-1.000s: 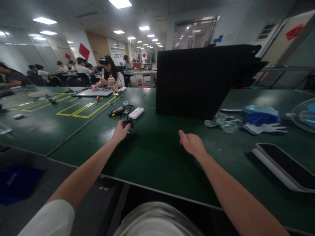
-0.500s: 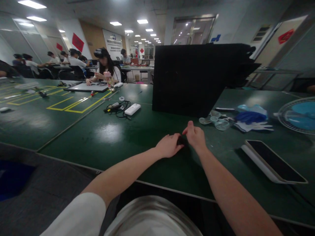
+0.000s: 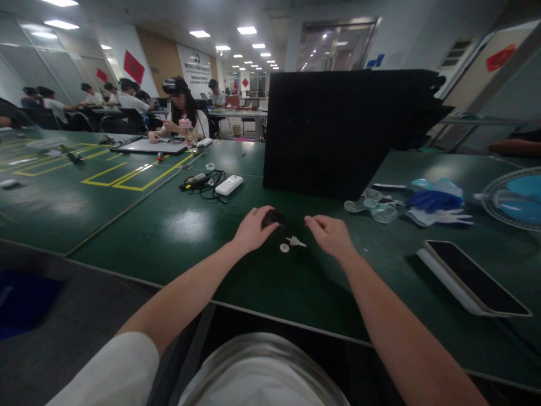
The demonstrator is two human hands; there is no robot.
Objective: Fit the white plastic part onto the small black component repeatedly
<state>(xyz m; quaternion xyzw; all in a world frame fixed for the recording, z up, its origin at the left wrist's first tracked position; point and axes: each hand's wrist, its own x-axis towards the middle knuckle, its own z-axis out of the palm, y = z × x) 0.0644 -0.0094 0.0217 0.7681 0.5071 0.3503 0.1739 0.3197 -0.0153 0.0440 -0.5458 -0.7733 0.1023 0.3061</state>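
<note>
My left hand [image 3: 252,228] rests on the green table [image 3: 181,225] with its fingers curled round a small black object [image 3: 274,217]. My right hand [image 3: 330,235] hovers just right of it, fingers loosely bent and apart, holding nothing. Between the two hands lie a small white pin-shaped part [image 3: 296,242] and a small white washer [image 3: 284,247], both flat on the table.
A tall black panel [image 3: 333,132] stands behind the hands. A white remote [image 3: 229,185] and black cables [image 3: 203,183] lie to the left. Clear plastic cups [image 3: 372,207], blue and white gloves [image 3: 437,206], a fan [image 3: 515,200] and a tablet [image 3: 473,279] are to the right. People sit at far tables.
My left hand carried the black object from the left to the middle. The hands met, then drew apart, and two small white parts now lie on the table between them.
</note>
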